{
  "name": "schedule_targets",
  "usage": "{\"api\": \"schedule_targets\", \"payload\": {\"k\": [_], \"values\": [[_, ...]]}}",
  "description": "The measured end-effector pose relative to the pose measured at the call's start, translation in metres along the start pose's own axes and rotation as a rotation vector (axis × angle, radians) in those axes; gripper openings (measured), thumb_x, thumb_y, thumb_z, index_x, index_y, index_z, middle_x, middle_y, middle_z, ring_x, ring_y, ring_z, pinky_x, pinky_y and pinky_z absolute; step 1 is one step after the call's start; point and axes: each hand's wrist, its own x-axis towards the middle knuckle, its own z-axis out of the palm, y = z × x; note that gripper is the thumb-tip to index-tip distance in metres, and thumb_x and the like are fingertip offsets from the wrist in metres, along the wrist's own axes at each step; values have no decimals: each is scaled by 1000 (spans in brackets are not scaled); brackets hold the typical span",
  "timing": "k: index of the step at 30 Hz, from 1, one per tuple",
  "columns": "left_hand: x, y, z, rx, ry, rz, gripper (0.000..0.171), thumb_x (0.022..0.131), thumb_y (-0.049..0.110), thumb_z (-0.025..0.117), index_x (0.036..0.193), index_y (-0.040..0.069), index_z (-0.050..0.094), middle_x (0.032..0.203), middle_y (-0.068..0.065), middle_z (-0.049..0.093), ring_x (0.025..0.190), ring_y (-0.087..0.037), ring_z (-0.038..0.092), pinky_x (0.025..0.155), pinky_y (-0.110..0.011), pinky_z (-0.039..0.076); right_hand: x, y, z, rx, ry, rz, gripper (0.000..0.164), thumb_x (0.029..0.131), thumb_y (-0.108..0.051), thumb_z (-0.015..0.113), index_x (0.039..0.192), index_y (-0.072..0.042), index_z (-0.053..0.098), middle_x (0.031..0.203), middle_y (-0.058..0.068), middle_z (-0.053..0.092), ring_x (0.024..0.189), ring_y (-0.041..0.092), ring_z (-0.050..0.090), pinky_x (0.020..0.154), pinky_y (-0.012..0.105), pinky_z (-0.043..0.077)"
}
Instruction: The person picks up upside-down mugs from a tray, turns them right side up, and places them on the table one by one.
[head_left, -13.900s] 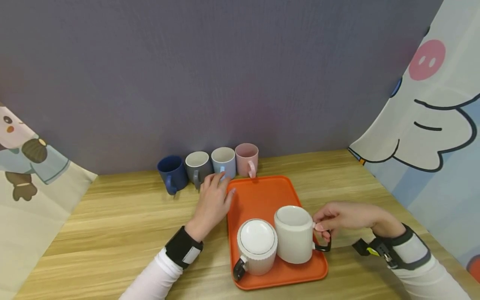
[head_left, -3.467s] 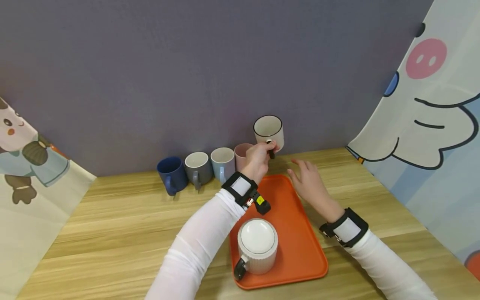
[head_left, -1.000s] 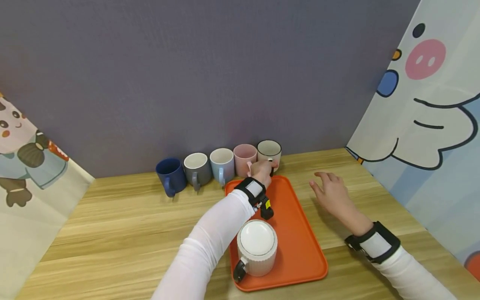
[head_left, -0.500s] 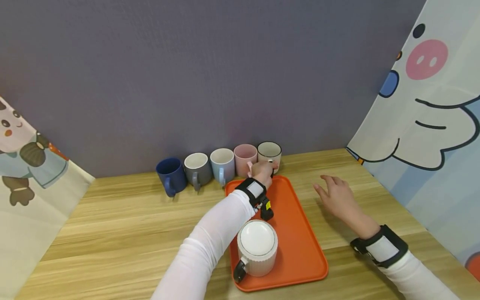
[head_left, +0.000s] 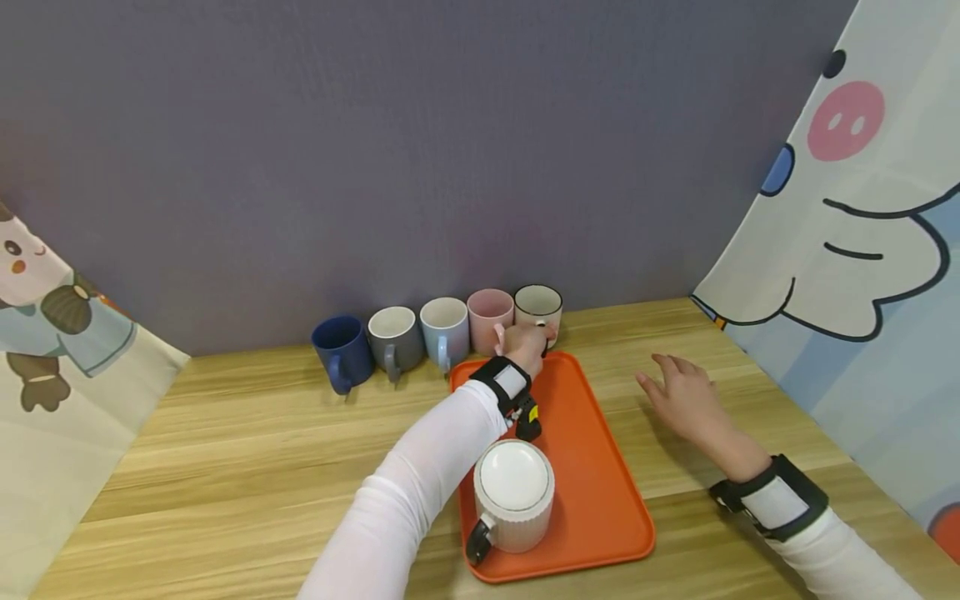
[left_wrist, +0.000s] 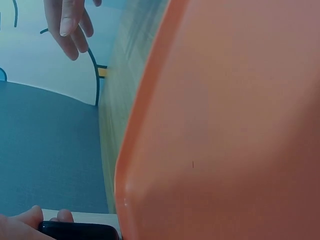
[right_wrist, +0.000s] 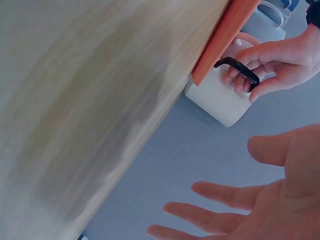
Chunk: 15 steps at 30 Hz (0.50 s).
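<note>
My left hand (head_left: 525, 346) reaches over the far end of the orange tray (head_left: 596, 492), its fingers around the black handle (right_wrist: 237, 65) of a white mug (head_left: 537, 302) with a black rim. That mug stands rim up at the right end of a row against the back wall, beside a pink mug (head_left: 491, 308). My right hand (head_left: 686, 400) hovers over the table to the right of the tray, fingers loosely extended, holding nothing. On the tray's near part a ribbed white mug (head_left: 517, 500) rests upside down, its black handle toward the near left.
Left of the pink mug stand a light blue mug (head_left: 446, 329), a grey mug (head_left: 397, 342) and a navy mug (head_left: 342, 350), handles toward me. A grey wall (head_left: 420, 167) rises directly behind the row. Wooden table (head_left: 247, 450) surface spreads on both sides of the tray.
The black-rimmed mug has gone from my right hand over the tray to my left hand, then down into the row, rim up. Lately only my right hand drifts right and nearer.
</note>
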Motion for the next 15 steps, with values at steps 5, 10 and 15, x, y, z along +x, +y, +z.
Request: {"api": "schedule_targets", "payload": {"k": [5, 10, 15], "values": [[-73, 65, -48, 181, -62, 4, 33, 67, 18, 83, 95, 3, 74, 148, -3, 42, 140, -25, 27, 117, -36, 14, -2, 1, -2, -3, -22, 20, 54, 99, -32, 46, 133, 10, 42, 130, 39, 43, 114, 63, 38, 84, 79, 28], [-22, 22, -13, 228, -2, 67, 44, 62, 30, 85, 96, 5, 72, 145, -1, 45, 136, -20, 31, 116, -30, 12, -3, 3, -3, -13, -22, 25, 56, 99, -34, 45, 133, 10, 42, 130, 39, 43, 113, 63, 39, 85, 78, 28], [-10, 12, -5, 168, -38, 38, 59, 65, 32, 85, 111, 0, 66, 142, 4, 47, 134, -15, 31, 113, -23, 19, -6, 6, -5, -19, -42, 35, 57, 100, -36, 43, 133, 10, 41, 130, 40, 42, 113, 64, 37, 84, 77, 29]]}}
